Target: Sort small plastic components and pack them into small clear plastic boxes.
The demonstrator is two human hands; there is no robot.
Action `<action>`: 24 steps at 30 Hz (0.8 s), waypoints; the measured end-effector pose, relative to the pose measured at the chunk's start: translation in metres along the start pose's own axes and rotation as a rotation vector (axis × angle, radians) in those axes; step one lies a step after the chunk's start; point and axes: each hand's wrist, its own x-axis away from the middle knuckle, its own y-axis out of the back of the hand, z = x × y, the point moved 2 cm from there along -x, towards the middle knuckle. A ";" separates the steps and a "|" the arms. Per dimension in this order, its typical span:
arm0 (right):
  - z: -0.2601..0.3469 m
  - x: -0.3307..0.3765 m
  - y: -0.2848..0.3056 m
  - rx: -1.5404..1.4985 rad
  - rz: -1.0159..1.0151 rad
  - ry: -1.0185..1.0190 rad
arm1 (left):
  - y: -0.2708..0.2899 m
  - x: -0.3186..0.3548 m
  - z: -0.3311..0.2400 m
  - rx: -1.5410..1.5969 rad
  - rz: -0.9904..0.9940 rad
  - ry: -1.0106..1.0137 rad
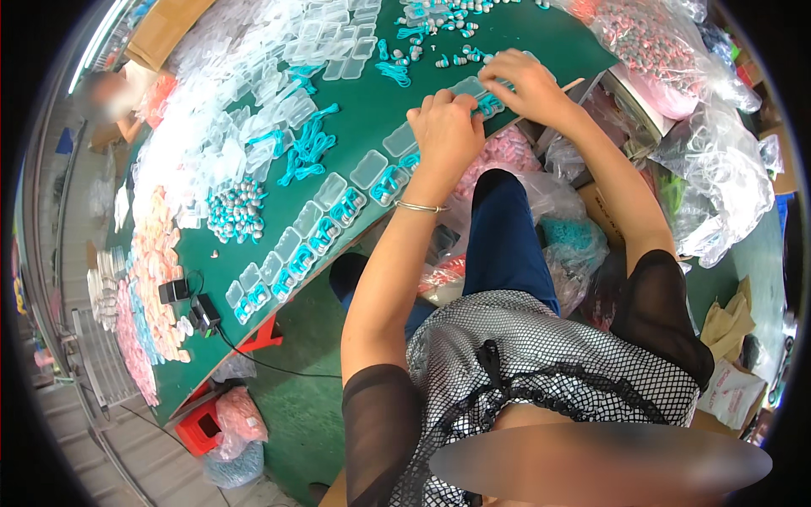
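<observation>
A row of small clear plastic cases with raised lids runs along the front edge of the green table. Turquoise cords and turquoise-and-grey plugs, like corded earplugs, lie inside many of them. My left hand is closed over the row toward its far right end, its fingers curled and their tips hidden. Beside it, my right hand bends its fingers down over another case. Turquoise cord shows between the two hands. What either hand pinches is covered by the fingers.
Loose clear cases are heaped on the left. Turquoise cord bundles and a pile of plugs lie nearer. Black adapters sit by the table's left end. Plastic bags crowd the right. Another person is at far left.
</observation>
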 end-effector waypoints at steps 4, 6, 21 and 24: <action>-0.019 -0.041 -0.039 0.044 0.035 -0.027 | 0.022 0.013 0.009 0.115 0.002 0.028; -0.022 -0.057 -0.063 0.231 0.070 0.046 | 0.037 0.018 0.017 0.109 0.000 0.024; -0.015 -0.064 -0.063 -0.256 0.078 -0.163 | 0.198 0.120 0.214 -0.499 -0.106 0.469; -0.008 -0.056 -0.055 -0.348 0.080 -0.241 | 0.191 0.119 0.233 -0.600 -0.071 0.411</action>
